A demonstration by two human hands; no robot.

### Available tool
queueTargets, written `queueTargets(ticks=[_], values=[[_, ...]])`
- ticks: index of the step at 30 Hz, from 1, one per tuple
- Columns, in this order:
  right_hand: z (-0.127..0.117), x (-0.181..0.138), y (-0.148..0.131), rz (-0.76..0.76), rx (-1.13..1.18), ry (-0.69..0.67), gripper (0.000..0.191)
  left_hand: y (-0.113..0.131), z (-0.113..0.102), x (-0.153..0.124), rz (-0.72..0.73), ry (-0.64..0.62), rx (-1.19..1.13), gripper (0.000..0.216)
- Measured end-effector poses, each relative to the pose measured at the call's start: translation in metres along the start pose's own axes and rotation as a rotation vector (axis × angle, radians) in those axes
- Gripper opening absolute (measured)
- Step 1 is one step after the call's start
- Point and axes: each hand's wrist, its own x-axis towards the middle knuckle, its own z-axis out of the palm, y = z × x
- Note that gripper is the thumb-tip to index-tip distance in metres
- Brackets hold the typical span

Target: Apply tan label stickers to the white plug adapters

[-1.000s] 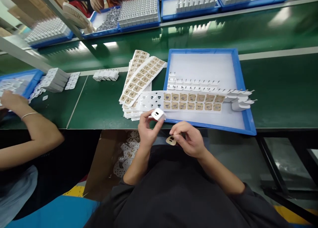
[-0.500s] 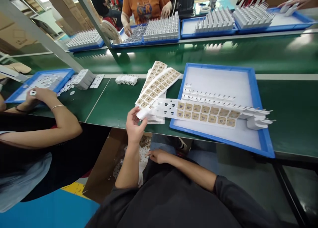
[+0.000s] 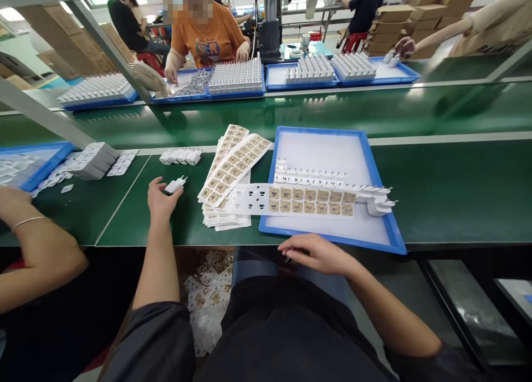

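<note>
My left hand [image 3: 162,202] is closed with thumb and fingertips round a white plug adapter [image 3: 175,184], low over the green bench, its pins pointing right. Just beyond it stands a short row of white plug adapters [image 3: 180,157]. Sheets of tan stickers [image 3: 236,168] lie fanned in a pile to its right. A partly used sticker strip [image 3: 310,200] reaches from the pile across a blue-rimmed tray [image 3: 320,130]. Inside that tray, plug adapters [image 3: 311,177] stand in rows. My right hand [image 3: 318,253] hovers empty by the bench's front edge, fingers loosely extended.
At left, a co-worker's arm [image 3: 45,232] rests near stacked white pieces [image 3: 95,160] and another blue tray [image 3: 54,152]. Across the green belt [image 3: 233,113], a person in orange [image 3: 208,38] sits behind trays of plugs [image 3: 236,76]. Below the bench lies discarded sticker backing [image 3: 208,293].
My left hand has moved left with the white plug adapter, from beside the sticker sheets to below the adapter row. My right hand has risen from my lap toward the bench edge. The view has tilted up.
</note>
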Motion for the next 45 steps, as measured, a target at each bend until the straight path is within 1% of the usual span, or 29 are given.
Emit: queueTargets(ticks=[2,3,4,6,7,8,10,11,13,15,17,20,22,24,26,29,33,40,45], values=[[-0.024,-0.01,0.002,0.031,-0.063,0.204,0.027,0.019,0.003,-0.015,0.137,0.131,0.04,0.059],[-0.034,-0.015,0.006,0.053,-0.096,0.325,0.025,0.033,0.005,-0.025,0.217,0.173,0.025,0.054],[-0.041,-0.019,0.011,0.079,-0.129,0.453,0.024,0.05,0.008,-0.036,0.294,0.185,-0.013,0.049],[-0.052,-0.029,0.024,0.135,-0.191,0.696,0.022,0.088,0.016,-0.059,0.432,0.076,-0.107,0.041],[-0.056,-0.033,0.031,0.157,-0.218,0.794,0.022,0.108,0.021,-0.07,0.501,-0.017,-0.137,0.037],[-0.058,-0.036,0.037,0.174,-0.241,0.866,0.021,0.127,0.027,-0.079,0.585,-0.12,-0.157,0.033],[-0.059,-0.041,0.045,0.185,-0.272,0.928,0.021,0.16,0.04,-0.092,0.752,-0.331,-0.171,0.027],[-0.058,-0.042,0.048,0.182,-0.279,0.926,0.021,0.173,0.047,-0.095,0.808,-0.424,-0.15,0.026],[-0.055,-0.04,0.049,0.166,-0.296,0.896,0.02,0.189,0.059,-0.096,0.843,-0.57,-0.075,0.027],[-0.049,-0.033,0.046,0.138,-0.319,0.858,0.02,0.196,0.068,-0.092,0.832,-0.674,-0.005,0.027],[-0.044,-0.02,0.039,0.092,-0.326,0.822,0.019,0.199,0.072,-0.087,0.825,-0.748,0.023,0.025],[-0.036,0.011,0.028,-0.031,-0.321,0.744,0.018,0.202,0.069,-0.082,0.816,-0.819,0.023,0.023],[-0.031,0.036,0.022,-0.109,-0.341,0.684,0.018,0.206,0.065,-0.082,0.784,-0.886,-0.012,0.024],[-0.027,0.06,0.019,-0.142,-0.38,0.637,0.02,0.209,0.061,-0.083,0.724,-0.972,-0.081,0.025],[-0.024,0.079,0.019,-0.137,-0.425,0.606,0.022,0.21,0.058,-0.083,0.665,-1.04,-0.136,0.028],[-0.02,0.095,0.024,-0.104,-0.486,0.589,0.022,0.208,0.058,-0.081,0.622,-1.105,-0.175,0.033],[-0.016,0.101,0.033,-0.073,-0.552,0.599,0.023,0.204,0.063,-0.079,0.596,-1.177,-0.27,0.037],[-0.016,0.103,0.034,-0.086,-0.631,0.623,0.02,0.204,0.063,-0.083,0.572,-1.154,-0.279,0.036],[-0.019,0.099,0.032,-0.096,-0.58,0.632,0.018,0.206,0.065,-0.086,0.555,-1.132,-0.297,0.035]])
